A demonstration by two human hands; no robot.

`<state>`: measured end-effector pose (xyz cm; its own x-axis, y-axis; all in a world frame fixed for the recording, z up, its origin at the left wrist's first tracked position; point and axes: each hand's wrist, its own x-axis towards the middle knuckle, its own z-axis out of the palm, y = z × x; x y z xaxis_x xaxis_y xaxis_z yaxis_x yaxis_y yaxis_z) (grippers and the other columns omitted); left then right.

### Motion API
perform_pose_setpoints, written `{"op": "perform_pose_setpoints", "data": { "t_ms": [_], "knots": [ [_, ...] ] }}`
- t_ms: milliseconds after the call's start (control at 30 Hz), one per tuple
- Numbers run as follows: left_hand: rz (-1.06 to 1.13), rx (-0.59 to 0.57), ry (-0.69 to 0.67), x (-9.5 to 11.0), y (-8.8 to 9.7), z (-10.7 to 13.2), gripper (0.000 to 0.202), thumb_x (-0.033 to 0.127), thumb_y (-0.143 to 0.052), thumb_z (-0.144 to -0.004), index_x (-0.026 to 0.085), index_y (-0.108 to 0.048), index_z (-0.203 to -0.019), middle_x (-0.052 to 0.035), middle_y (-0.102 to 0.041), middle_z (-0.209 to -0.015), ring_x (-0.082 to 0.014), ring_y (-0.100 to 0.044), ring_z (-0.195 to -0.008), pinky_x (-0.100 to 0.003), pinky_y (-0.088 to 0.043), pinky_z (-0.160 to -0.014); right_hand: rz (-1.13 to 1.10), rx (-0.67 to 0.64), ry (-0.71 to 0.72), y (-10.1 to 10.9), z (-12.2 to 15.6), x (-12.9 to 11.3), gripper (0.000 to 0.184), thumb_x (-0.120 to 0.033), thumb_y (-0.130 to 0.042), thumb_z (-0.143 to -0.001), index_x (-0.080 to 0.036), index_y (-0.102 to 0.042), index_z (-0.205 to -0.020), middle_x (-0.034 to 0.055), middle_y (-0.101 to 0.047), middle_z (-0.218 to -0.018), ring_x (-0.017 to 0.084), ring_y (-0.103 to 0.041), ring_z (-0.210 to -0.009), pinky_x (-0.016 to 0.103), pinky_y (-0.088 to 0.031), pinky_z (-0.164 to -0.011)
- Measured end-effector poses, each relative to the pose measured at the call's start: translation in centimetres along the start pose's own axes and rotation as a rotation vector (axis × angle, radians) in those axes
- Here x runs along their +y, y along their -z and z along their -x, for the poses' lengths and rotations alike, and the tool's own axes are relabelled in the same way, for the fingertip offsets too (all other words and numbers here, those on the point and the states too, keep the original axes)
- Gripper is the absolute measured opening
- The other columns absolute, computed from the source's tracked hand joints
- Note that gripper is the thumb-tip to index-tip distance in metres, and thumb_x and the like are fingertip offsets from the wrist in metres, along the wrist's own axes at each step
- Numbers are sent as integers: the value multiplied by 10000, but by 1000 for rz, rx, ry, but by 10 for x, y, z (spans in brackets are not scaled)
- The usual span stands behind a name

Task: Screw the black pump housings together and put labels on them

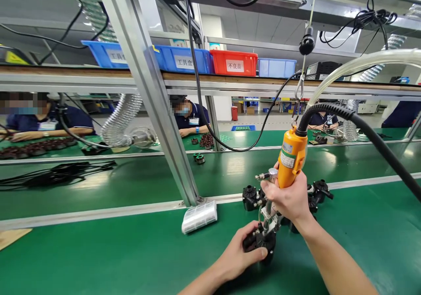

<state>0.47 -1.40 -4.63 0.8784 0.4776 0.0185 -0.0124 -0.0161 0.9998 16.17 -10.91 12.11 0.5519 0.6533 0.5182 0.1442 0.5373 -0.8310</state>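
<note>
Black part [258, 242] in left hand's [241, 253] grip, under orange screwdriver [292, 157] in right hand's [287, 198] grip.

At a workbench, a person's left hand [241, 253] grips a pump housing [259, 241] on the mat, the right hand [289, 198] holding an electric screwdriver [291, 157] upright above it. More housings [251, 196] lie just behind. A plastic pack [199, 216] sits left, beside the frame post [154, 93]. Bins [233, 62] line the shelf overhead; seated co-workers [189, 117] face across the conveyor [230, 170].

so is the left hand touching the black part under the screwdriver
Touching. The head view shows the left hand wrapped around the black part, thumb pressed on its side, beneath the orange screwdriver.
</note>
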Motion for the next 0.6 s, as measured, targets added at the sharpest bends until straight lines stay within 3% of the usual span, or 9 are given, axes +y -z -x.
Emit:
{"op": "perform_pose_setpoints", "data": {
  "t_ms": [133,233,367,467,533,600],
  "knots": [
    [-39,2,-9,-3,1,1,758,547,-932,-714,209,-677,-1343,-105,-711,-1261,-343,-647,-1199,-459,-488,-1107,24,29,3,-1,-3,2,495,-315,-899,-669,-211,-532,-984,-84,-465,-652,84,-383,-546,219,-358,-485],
    [-63,51,-20,-9,1,3,809,537,-958,-675,229,-662,-1362,-107,-703,-1314,-362,-626,-1250,-464,-465,-1143,-7,62,18,3,-3,-12,504,-308,-891,-651,-212,-554,-1013,-92,-452,-630,87,-389,-527,216,-387,-472],
    [-83,14,-88,-11,-6,4,822,403,-995,-646,241,-639,-1369,-84,-715,-1285,-330,-639,-1211,-425,-471,-1114,18,170,129,31,6,-47,459,-227,-876,-638,-203,-620,-1018,-69,-508,-646,93,-458,-520,224,-454,-493],
    [-75,-4,-84,-7,-12,1,827,363,-1009,-631,230,-633,-1355,-84,-717,-1254,-303,-659,-1132,-391,-505,-1030,-1,154,138,52,15,-61,432,-240,-855,-707,-205,-650,-1085,-42,-545,-692,101,-480,-520,232,-447,-481],
    [-63,-19,-104,-3,-15,-1,815,380,-1011,-636,220,-636,-1341,-92,-712,-1268,-304,-653,-1147,-391,-495,-1045,-65,114,117,53,19,-60,470,-257,-843,-742,-221,-634,-1162,-36,-549,-727,100,-478,-523,229,-423,-471],
    [-56,-40,-137,2,-16,-2,801,427,-996,-664,216,-633,-1345,-96,-709,-1272,-311,-648,-1166,-401,-483,-1071,-140,100,111,40,19,-53,487,-247,-830,-749,-233,-609,-1183,-35,-557,-763,90,-478,-530,227,-428,-486]
  ]
}}
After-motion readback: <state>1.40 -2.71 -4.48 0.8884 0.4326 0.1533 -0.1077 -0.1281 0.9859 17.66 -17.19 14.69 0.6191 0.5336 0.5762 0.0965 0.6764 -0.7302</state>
